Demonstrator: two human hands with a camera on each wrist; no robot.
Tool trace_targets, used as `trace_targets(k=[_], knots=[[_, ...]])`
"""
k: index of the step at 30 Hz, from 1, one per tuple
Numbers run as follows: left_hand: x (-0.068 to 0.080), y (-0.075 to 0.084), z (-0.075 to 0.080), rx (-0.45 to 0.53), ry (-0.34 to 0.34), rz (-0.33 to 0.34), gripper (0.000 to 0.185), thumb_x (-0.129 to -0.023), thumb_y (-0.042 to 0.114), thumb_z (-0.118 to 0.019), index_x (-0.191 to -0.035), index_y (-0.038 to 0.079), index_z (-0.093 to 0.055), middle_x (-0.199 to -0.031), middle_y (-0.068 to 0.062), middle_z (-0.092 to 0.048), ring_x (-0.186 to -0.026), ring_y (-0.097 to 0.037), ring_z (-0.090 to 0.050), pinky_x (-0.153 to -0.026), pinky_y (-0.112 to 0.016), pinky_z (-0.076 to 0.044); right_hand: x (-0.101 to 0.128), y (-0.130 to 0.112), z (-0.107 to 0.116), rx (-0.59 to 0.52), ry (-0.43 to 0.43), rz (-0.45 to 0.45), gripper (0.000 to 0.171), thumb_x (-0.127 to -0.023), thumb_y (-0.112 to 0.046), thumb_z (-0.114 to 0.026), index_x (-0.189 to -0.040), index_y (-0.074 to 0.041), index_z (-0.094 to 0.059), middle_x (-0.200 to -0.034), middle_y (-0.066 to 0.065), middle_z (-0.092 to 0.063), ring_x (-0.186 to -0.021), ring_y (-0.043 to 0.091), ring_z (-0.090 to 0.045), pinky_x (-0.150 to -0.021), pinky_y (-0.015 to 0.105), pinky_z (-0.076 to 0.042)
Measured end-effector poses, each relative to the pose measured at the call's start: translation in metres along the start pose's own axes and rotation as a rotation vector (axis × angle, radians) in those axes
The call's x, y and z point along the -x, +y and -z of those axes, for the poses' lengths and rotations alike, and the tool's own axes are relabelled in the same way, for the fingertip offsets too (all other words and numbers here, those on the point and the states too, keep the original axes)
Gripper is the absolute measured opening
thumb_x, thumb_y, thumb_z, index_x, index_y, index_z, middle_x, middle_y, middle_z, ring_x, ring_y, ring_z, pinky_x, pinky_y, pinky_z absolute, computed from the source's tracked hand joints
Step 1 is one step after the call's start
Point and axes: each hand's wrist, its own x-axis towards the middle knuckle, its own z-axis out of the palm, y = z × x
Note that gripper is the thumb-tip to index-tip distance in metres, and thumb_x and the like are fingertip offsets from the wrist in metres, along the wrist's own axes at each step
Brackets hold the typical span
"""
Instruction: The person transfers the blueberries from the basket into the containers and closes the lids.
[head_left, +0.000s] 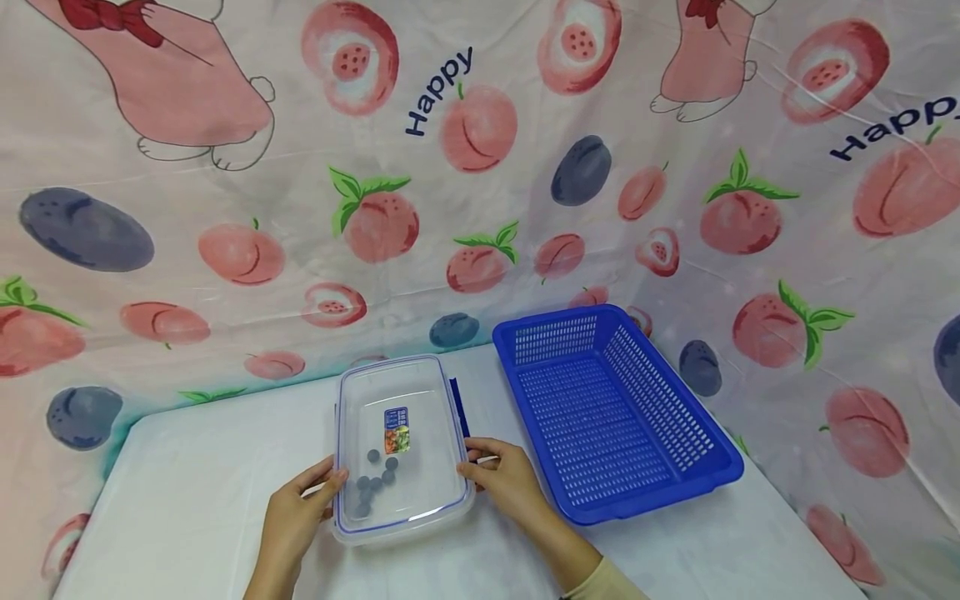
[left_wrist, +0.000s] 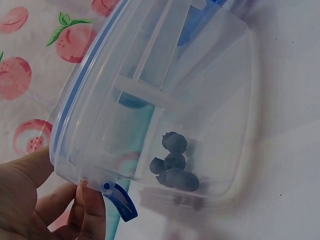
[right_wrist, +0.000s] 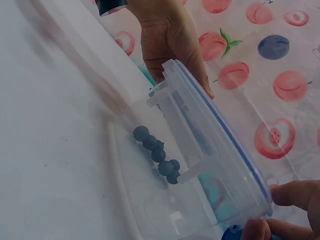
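A clear plastic food container (head_left: 405,492) with a lid (head_left: 427,408) on top stands on the white table. The lid has a blue seal line and a colourful label. Several blueberries (left_wrist: 175,162) lie on the container's floor. My left hand (head_left: 296,508) grips the left edge, thumb on the lid's rim and fingers beneath it. On the opposite edge, my right hand (head_left: 506,479) pinches the rim the same way. A blue latch (left_wrist: 122,201) hangs loose beside the left fingers. Another blue latch strip (head_left: 460,408) sticks out on the right side.
A blue plastic basket (head_left: 600,417) with slotted walls stands right of the container, near the right hand. The white table (head_left: 202,475) extends to the left. A fruit-printed cloth (head_left: 420,250) hangs behind the table.
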Motion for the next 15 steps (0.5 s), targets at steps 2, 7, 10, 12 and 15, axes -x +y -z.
trace_targets(k=[2,7,10,12,15], knots=[[0.0001,0.0002,0.0,0.0,-0.001,-0.001,0.091,-0.076,0.065,-0.072,-0.138,0.0,-0.054,-0.127,-0.017,-0.062,-0.093,-0.01,-0.065,-0.067,-0.021,-0.054,0.0005,0.0001,0.0003,0.002,0.0,-0.003,0.041,-0.082,-0.004,-0.076,-0.119,0.009,-0.065,-0.094,0.012,-0.064,-0.076,0.013,-0.065,-0.064,0.027,-0.057],[0.0001,0.0004,0.0007,0.007,-0.003,-0.005,0.089,-0.076,0.063,-0.072,-0.137,0.0,-0.055,-0.127,-0.017,-0.062,-0.087,-0.007,-0.065,-0.067,-0.021,-0.055,0.001,0.0005,0.0004,0.0,0.002,-0.007,0.042,-0.081,-0.004,-0.076,-0.119,0.009,-0.065,-0.095,0.012,-0.064,-0.076,0.013,-0.065,-0.063,0.025,-0.057],[0.0008,0.0009,0.0008,0.008,0.003,-0.006,0.083,-0.081,0.059,-0.071,-0.137,0.0,-0.056,-0.127,-0.017,-0.062,-0.085,-0.005,-0.064,-0.068,-0.02,-0.055,0.0008,0.0005,0.0002,-0.002,0.004,-0.006,0.042,-0.081,-0.004,-0.076,-0.119,0.009,-0.065,-0.095,0.013,-0.064,-0.077,0.014,-0.065,-0.063,0.025,-0.057],[0.0009,0.0011,0.0005,0.01,0.007,-0.008,0.082,-0.081,0.059,-0.071,-0.137,0.0,-0.056,-0.127,-0.017,-0.062,-0.085,-0.006,-0.064,-0.068,-0.02,-0.055,0.0007,0.0005,0.0001,-0.001,0.004,-0.005,0.042,-0.081,-0.004,-0.076,-0.119,0.009,-0.065,-0.095,0.013,-0.064,-0.077,0.014,-0.065,-0.063,0.025,-0.057],[0.0005,0.001,0.0,0.013,0.008,-0.011,0.086,-0.08,0.061,-0.071,-0.136,-0.001,-0.055,-0.127,-0.018,-0.062,-0.086,-0.006,-0.064,-0.067,-0.02,-0.054,0.0005,0.0004,-0.0004,-0.003,0.007,0.0,0.042,-0.081,-0.005,-0.077,-0.119,0.009,-0.065,-0.096,0.014,-0.064,-0.077,0.013,-0.065,-0.062,0.024,-0.056]])
